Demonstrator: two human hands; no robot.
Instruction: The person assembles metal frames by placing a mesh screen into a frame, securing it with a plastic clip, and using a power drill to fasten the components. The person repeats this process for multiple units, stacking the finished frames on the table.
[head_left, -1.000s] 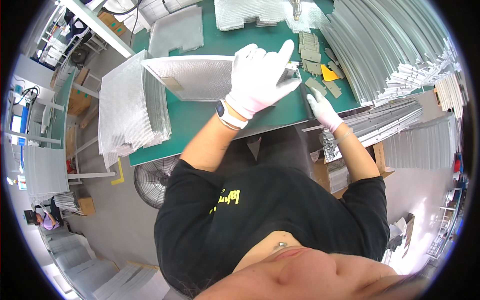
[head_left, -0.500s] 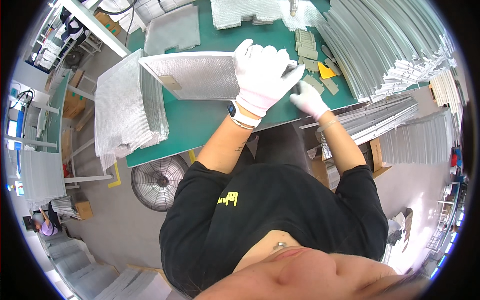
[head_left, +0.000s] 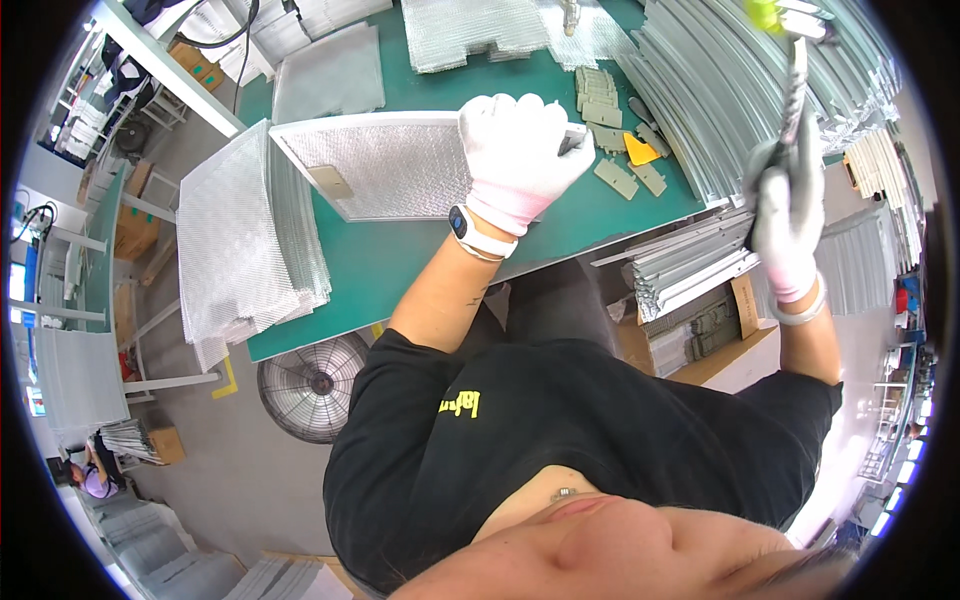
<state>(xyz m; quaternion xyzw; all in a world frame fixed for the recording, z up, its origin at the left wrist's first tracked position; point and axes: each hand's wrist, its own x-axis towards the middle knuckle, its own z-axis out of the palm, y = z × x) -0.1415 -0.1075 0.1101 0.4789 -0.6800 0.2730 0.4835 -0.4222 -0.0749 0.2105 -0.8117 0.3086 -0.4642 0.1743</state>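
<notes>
the left hand [head_left: 515,160], in a white glove, lies flat with fingers spread on the right end of a framed mesh filter panel [head_left: 385,165], pressing it onto the green table [head_left: 400,260]. the panel sits in the upper middle of the frame, lengthwise across the tabletop. the right hand [head_left: 785,215], gloved too, is raised at the upper right of the frame, its fingers wrapped tight around a long thin metal strip [head_left: 795,80] that points up toward the top edge; what tips the strip is too blurred to tell. left of the panel, a stack of mesh sheets [head_left: 245,245] overhangs the table's edge. right of the left hand lie small grey metal clips [head_left: 620,178] and a yellow scraper [head_left: 640,150]. bundles of metal frame strips [head_left: 700,90] fill the upper right. a floor fan [head_left: 315,385] stands below the table, at lower left of centre.
</notes>
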